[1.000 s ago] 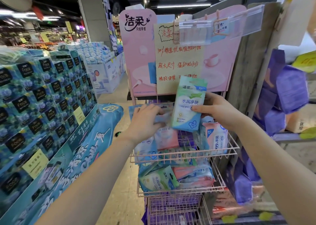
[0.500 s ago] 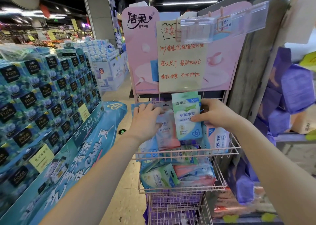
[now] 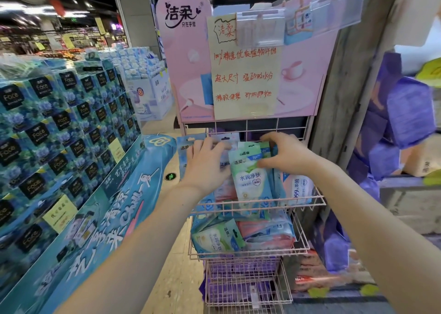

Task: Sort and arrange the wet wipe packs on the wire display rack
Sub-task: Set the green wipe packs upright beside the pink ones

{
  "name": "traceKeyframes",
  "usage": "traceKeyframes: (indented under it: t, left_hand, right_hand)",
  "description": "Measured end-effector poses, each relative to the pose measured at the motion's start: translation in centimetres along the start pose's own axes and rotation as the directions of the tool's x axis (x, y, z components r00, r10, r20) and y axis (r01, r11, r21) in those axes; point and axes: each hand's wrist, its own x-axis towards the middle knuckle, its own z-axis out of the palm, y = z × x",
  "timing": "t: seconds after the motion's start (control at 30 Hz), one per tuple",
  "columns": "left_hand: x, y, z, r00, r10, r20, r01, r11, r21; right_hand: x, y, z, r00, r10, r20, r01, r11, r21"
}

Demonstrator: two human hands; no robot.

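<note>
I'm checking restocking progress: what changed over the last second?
The right hand lowered the green pack from above the top basket down into it, among the other packs, and still pinches its top. The left hand stayed pressed on the blue packs at the left. The lower basket looks unchanged.

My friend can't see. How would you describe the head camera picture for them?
A person's right hand pinches the top of a green wipe pack standing in the top basket of a pink wire rack, while the left hand rests on blue packs beside it. More packs lie in the lower basket.
</note>
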Motion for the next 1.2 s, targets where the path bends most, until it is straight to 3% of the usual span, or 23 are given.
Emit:
traceKeyframes:
  t: [0.2, 0.27, 0.37, 0.47, 0.63, 0.8, 0.9, 0.97, 1.03, 1.1, 1.2]
  left_hand:
    - [-1.0, 1.4, 0.7, 0.984, -0.145, -0.101, 0.146, 0.989, 0.003]
    - [-1.4, 1.9, 0.9, 0.980, -0.148, -0.133, 0.146, 0.989, -0.019]
    - [-2.5, 2.4, 1.3, 0.982, -0.048, -0.181, 0.027, 0.993, -0.117]
    - [-4.4, 3.0, 2.0, 0.986, 0.027, -0.167, -0.057, 0.982, -0.182]
    - [-8.2, 3.0, 3.0, 0.983, -0.015, -0.183, -0.023, 0.979, -0.204]
    - [-12.1, 1.8, 3.2, 0.946, 0.088, -0.311, -0.114, 0.991, -0.065]
    - [-14.7, 0.4, 3.2, 0.925, 0.171, -0.340, -0.197, 0.980, -0.041]
    - [-16.5, -0.5, 3.4, 0.962, 0.151, -0.227, -0.178, 0.978, -0.106]
    - [-18.1, -1.7, 3.7, 0.997, 0.077, 0.015, -0.075, 0.990, -0.120]
    - [-19.5, -2.6, 4.0, 0.972, 0.004, 0.235, 0.016, 0.996, -0.085]
    - [-20.1, -3.3, 4.5, 0.954, -0.047, 0.296, 0.067, 0.996, -0.059]
  right_hand:
    - [-1.1, -0.2, 0.9, 0.982, -0.077, -0.174, 0.043, 0.981, -0.192]
    - [-1.9, -0.2, 1.6, 0.932, -0.191, -0.309, 0.171, 0.981, -0.092]
    - [-3.8, -0.9, 3.6, 0.794, -0.369, -0.484, 0.430, 0.903, 0.018]
    - [-6.1, -1.4, 6.6, 0.725, -0.447, -0.525, 0.534, 0.845, 0.018]
    - [-9.2, -0.7, 10.5, 0.755, -0.432, -0.494, 0.544, 0.833, 0.103]
    - [-12.0, -0.6, 13.9, 0.837, -0.380, -0.395, 0.450, 0.887, 0.102]
    - [-13.0, -0.8, 16.0, 0.923, -0.252, -0.292, 0.299, 0.945, 0.130]
    - [-13.3, -1.3, 17.1, 0.966, -0.139, -0.217, 0.174, 0.972, 0.155]
    - [-13.5, -2.1, 18.2, 0.986, -0.034, -0.161, 0.061, 0.984, 0.165]
    - [-14.0, -2.8, 19.2, 0.993, 0.046, -0.105, -0.026, 0.982, 0.185]
    - [-14.3, -3.2, 20.0, 0.984, 0.161, -0.077, -0.138, 0.961, 0.239]
